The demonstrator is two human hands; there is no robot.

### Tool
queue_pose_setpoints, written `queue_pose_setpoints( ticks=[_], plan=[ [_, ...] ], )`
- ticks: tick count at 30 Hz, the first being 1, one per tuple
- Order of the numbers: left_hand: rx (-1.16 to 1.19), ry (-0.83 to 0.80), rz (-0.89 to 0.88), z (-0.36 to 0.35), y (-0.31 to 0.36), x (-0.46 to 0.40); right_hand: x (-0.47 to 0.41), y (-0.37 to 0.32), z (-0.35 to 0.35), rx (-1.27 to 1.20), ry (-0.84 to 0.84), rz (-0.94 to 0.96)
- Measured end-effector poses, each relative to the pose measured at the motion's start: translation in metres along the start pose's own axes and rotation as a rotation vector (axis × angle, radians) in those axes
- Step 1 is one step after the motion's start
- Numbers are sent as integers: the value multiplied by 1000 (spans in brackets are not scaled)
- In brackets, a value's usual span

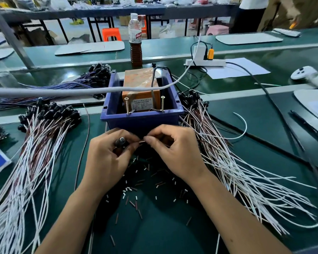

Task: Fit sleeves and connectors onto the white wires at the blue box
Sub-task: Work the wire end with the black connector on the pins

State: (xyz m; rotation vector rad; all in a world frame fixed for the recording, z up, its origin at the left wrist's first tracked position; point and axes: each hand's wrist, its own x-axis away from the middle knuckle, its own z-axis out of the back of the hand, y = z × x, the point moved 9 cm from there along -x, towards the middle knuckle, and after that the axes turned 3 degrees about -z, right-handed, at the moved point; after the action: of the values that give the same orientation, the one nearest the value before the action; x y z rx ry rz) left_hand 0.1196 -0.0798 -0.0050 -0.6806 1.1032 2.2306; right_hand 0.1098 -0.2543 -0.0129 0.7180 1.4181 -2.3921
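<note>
On the left of the green surface (pixel 264 143) lies a fanned bundle of white and brown wires (pixel 31 162), each already ending in a black connector (pixel 50 110); this looks like the finished pile, though that is a judgement. Just right of it, the left hand (pixel 106 158) is curled round a black connector piece (pixel 120 142) with a rounded metal tip, pinching it between thumb and fingers. Directly in front of the blue box (pixel 141 118), the two hands meet: the right hand (pixel 176 153) pinches a thin wire end (pixel 141 142) and aims it at the piece in the left hand. Whether a sleeve is already on that wire cannot be told. Below the hands, loose short sleeves (pixel 134 191), white and dark red, are scattered over the surface, so stock remains. To the right spreads a second large bundle of wires (pixel 237 171), also with black connectors at the far end near the box. Which pile is done is uncertain; plenty of work seems left.
</note>
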Motion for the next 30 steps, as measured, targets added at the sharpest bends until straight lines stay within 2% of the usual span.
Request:
queue_pose_setpoints(
  ticks=[20, 30],
  plan=[
    [130, -63, 56, -8, 3, 2, 1, -5, -6, -33, -113, -11],
    [133, -79, 73, -6, -3, 2, 0, -15, 6, 46, -3, 39]
  ],
)
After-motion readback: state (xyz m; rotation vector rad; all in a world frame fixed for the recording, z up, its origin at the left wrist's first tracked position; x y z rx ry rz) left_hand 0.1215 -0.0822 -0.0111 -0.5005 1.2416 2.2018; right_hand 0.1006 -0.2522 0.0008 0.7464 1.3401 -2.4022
